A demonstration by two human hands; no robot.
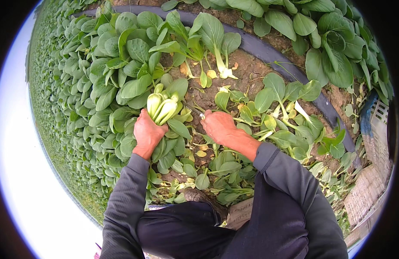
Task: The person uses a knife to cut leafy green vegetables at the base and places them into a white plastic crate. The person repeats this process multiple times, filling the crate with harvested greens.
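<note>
My left hand (148, 132) grips a small bunch of bok choy (163, 108) by its leaves, the pale stem bases turned upward. My right hand (220, 126) is closed around the handle of a knife (194, 109); only a metal collar and part of a thin blade show, pointing toward the bunch. Standing bok choy plants (134, 58) crowd close beyond and left of my left hand. Loose trimmed leaves (274, 119) lie on the soil right of my right hand. One cut leaf with a white stem base (223, 68) rests farther off.
A dark hose or pipe (261, 48) curves across the bed behind the plants. More bok choy (335, 48) grows past it. White plastic crates (375, 139) stand at the right edge. Below are my bent knees, a muddy shoe (199, 197) and a cardboard piece (241, 212).
</note>
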